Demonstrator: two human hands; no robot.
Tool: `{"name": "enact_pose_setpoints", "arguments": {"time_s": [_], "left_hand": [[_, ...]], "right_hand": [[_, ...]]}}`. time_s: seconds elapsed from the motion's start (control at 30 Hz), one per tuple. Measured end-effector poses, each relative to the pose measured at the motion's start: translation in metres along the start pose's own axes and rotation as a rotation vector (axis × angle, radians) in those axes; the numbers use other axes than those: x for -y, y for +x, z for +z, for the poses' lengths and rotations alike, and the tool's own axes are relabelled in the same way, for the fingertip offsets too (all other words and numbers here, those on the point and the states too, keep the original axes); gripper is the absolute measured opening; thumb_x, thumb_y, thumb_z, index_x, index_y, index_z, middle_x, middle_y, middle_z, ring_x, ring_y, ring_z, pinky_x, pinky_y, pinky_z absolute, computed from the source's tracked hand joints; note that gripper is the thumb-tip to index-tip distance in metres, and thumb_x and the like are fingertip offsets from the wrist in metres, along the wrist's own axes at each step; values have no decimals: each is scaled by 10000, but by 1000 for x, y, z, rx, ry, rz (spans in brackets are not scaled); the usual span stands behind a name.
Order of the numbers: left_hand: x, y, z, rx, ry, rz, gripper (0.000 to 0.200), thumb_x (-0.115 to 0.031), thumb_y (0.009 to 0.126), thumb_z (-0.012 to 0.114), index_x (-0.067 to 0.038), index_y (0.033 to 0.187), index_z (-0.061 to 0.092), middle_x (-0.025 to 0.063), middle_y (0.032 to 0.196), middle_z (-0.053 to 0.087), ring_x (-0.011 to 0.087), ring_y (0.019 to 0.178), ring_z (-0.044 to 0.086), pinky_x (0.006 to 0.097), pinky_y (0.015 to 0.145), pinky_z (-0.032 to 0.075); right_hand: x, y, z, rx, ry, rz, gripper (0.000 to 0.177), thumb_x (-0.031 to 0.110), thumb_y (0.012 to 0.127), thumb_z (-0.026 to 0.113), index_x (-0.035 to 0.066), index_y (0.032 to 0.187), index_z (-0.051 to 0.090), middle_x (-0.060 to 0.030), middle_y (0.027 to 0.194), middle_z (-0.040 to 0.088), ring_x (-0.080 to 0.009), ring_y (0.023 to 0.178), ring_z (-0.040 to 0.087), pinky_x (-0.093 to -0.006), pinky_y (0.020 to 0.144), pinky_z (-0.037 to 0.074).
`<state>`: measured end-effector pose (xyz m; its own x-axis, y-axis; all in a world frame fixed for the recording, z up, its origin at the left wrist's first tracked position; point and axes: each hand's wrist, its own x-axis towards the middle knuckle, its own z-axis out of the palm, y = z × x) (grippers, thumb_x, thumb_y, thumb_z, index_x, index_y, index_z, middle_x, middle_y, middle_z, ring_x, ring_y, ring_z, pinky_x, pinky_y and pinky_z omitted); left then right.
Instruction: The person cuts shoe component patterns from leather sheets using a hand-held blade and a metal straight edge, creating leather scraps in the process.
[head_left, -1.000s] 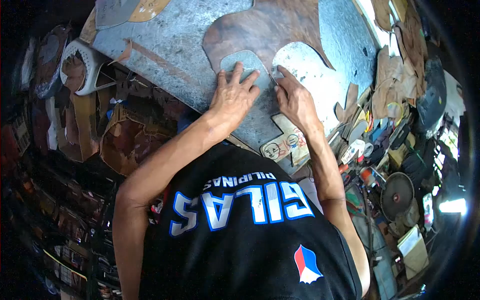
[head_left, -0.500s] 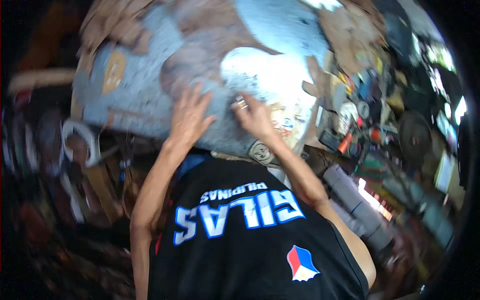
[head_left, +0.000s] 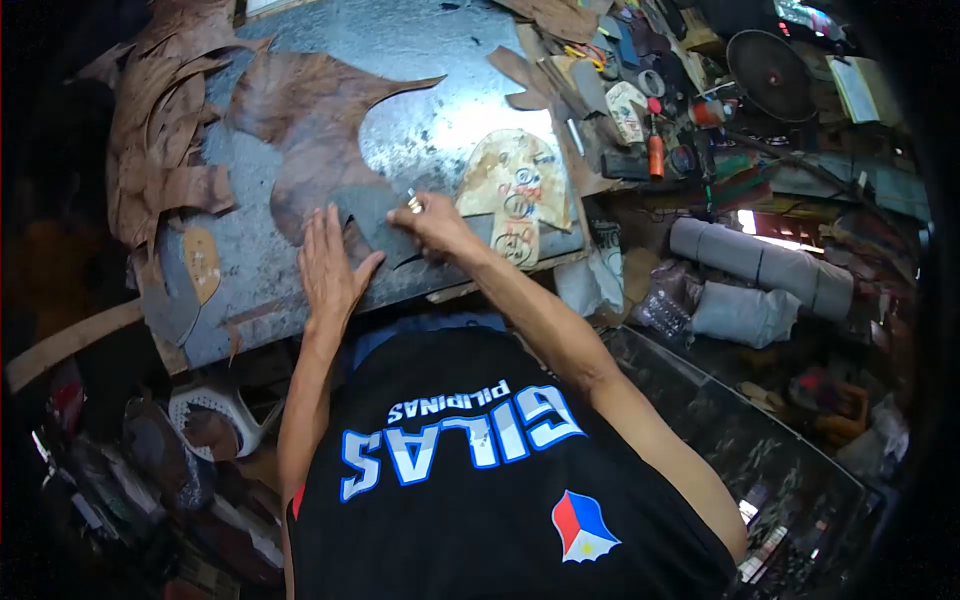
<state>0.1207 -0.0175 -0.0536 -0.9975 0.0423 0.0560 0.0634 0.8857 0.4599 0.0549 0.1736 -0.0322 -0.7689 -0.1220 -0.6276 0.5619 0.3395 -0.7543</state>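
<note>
My left hand [head_left: 330,265] lies flat at the near side of the worktable, fingers stretched and thumb apart. Its fingertips press at the edge of a grey flat piece [head_left: 362,207], which lies against a large brown leather sheet [head_left: 310,110]. To the right, my right hand [head_left: 437,228] is closed around a small tool with a shiny metal end [head_left: 413,203]; most of the tool is hidden in the fist, so its kind cannot be made out. Dark gaps show in the material between my hands. Just right of that hand lie marked cream patterns [head_left: 515,180].
The metal-topped table [head_left: 235,290] carries leather scraps [head_left: 165,140] at left and a tan pattern [head_left: 202,265]. Tools, an orange bottle [head_left: 655,155] and a round dark disc [head_left: 770,75] crowd the right side. A white plastic stool [head_left: 205,400] stands below left; grey rolls [head_left: 760,262] lie right.
My view has turned and steadied, so the table sits further left. My left hand remains flat, and my right hand stays closed on the tool, lower and nearer the table's front edge.
</note>
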Motion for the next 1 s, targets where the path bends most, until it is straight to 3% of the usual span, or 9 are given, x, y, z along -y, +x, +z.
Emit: {"name": "enact_pose_setpoints", "arguments": {"time_s": [0.07, 0.17, 0.3, 0.47, 0.6, 0.8, 0.83, 0.9, 1.0], "left_hand": [[5, 1, 0, -16, -34, 44, 995, -437, 690, 802, -6, 1441, 311, 250, 1414, 406, 400, 1327, 368, 506, 1001, 376], [8, -1, -8, -6, -22, 42, 1008, -459, 687, 797, 29, 1425, 315, 257, 1378, 435, 393, 1306, 392, 488, 993, 382], [12, -5, 2, -60, 39, 106, 991, -506, 706, 770, 33, 1418, 338, 255, 1410, 416, 391, 1314, 392, 470, 1030, 358], [20, -9, -1, -35, -18, 104, 1021, -531, 703, 764, 31, 1432, 324, 230, 1446, 403, 364, 1362, 359, 460, 1077, 332], [23, -9, -6, 11, -77, 57, 1074, -514, 682, 788, 38, 1450, 279, 231, 1432, 426, 374, 1348, 393, 459, 1063, 356], [33, -8, -4, -13, -135, 93, 1087, -418, 648, 845, 57, 1443, 275, 237, 1421, 437, 381, 1320, 428, 444, 1060, 369], [32, -9, -3, -3, -130, 98, 1087, -418, 648, 845, 57, 1443, 275, 237, 1421, 437, 381, 1320, 428, 444, 1060, 369], [28, -9, -1, -1, -187, 128, 1073, -419, 661, 839, 62, 1440, 278, 242, 1415, 443, 379, 1329, 417, 448, 1063, 365], [19, -14, -2, -46, -104, 144, 1036, -410, 672, 836, 74, 1421, 309, 254, 1378, 475, 393, 1292, 455, 447, 1040, 394]], "right_hand": [[-27, 22, 0, -74, -217, -257, 394, 311, 789, 740, -36, 946, 638, -90, 659, 613, -173, 549, 584, -340, 501, 473], [4, -5, -12, -5, -32, -61, 284, 266, 808, 741, 12, 885, 640, -25, 632, 580, -104, 514, 518, -274, 461, 412], [-10, -13, -13, -37, 14, -99, 210, 217, 815, 747, 86, 792, 584, 15, 560, 521, -85, 436, 470, -240, 401, 354], [-21, -26, -5, -122, 138, -192, 211, 176, 807, 752, 67, 862, 580, 4, 598, 549, -80, 477, 493, -228, 425, 378], [-15, -19, -1, -60, 173, -159, 225, 191, 812, 746, 29, 867, 599, 10, 683, 575, -74, 562, 520, -231, 503, 403], [-6, -20, 7, -79, -73, -260, 209, 219, 856, 689, 21, 884, 628, -15, 731, 613, -99, 653, 533, -280, 594, 442], [-5, -12, -13, -175, -109, -227, 211, 214, 851, 688, 14, 886, 630, -15, 720, 613, -94, 627, 545, -260, 583, 450], [-5, 0, -44, -122, 145, -234, 186, 198, 840, 696, 28, 874, 626, -8, 688, 597, -95, 566, 538, -240, 525, 434], [-7, -3, -45, -182, 168, -252, 160, 183, 837, 702, 53, 853, 610, 1, 656, 573, -89, 511, 515, -232, 456, 400]]}}
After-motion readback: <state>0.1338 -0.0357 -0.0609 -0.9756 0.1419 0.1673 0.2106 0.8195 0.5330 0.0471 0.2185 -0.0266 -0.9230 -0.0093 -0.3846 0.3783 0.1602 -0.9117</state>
